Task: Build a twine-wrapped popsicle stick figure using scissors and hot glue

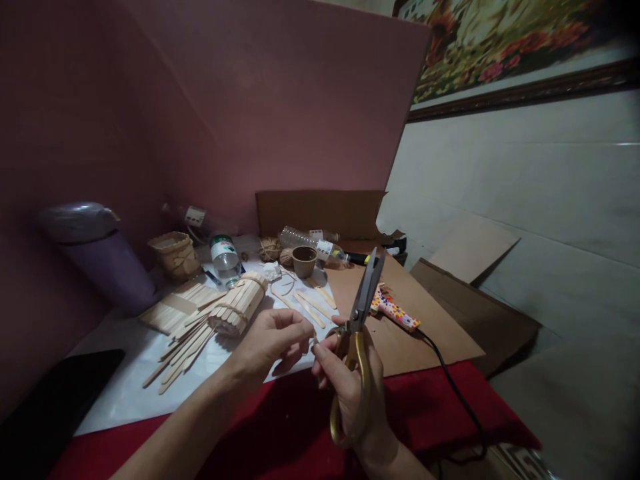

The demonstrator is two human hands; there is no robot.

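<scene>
My right hand [350, 387] grips gold-handled scissors [361, 320], blades closed and pointing up. Its fingertips also meet those of my left hand [275, 337], which pinches something small that I cannot make out. Both hands hover above the front edge of a white sheet [125, 387]. Just left of my left hand lies a bundle of wooden craft sticks tied with twine [239, 305], with loose sticks [183, 350] fanned out beside it. More loose sticks [313, 305] lie beyond my hands.
A spotted glue gun [395, 312] with a black cord rests on brown cardboard [425, 333]. Behind are a small brown cup [304, 260], twine balls [270, 249], plastic bottles [225, 257], a woven basket [175, 253] and a purple flask [100, 257]. A red cloth [280, 427] covers the table front.
</scene>
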